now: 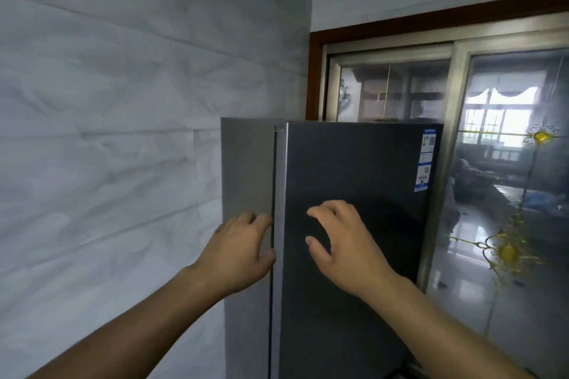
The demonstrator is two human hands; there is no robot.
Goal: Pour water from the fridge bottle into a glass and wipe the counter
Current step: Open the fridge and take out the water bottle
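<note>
Head view: the left hand [238, 251] is at the left edge of the fridge door [354, 169]. Its fingers [261, 220] curl into the dark gap between the door's silver edge strip [280, 188] and the fridge's grey side panel [246, 163], and the thumb lies lower on the same strip. The grip is hooked round the door edge; the fingertips are hidden in the gap. The right hand [341, 243] is in front of the dark door face, just right of the strip. Its grip is spread, with the fingers loosely bent, the thumb held apart below them, and nothing held. Whether its fingertips touch the door or hang just off it I cannot tell.

The fridge stands beside the pale marbled tile wall [107, 132] and in front of a sliding glass door [505, 194]. The fridge door sits flush or almost flush, hiding the inside. A blue and white sticker [426, 160] is at the door's upper right corner, its print too small to read. Both forearms and the fridge's lower part are cut off by the frame's bottom edge.
</note>
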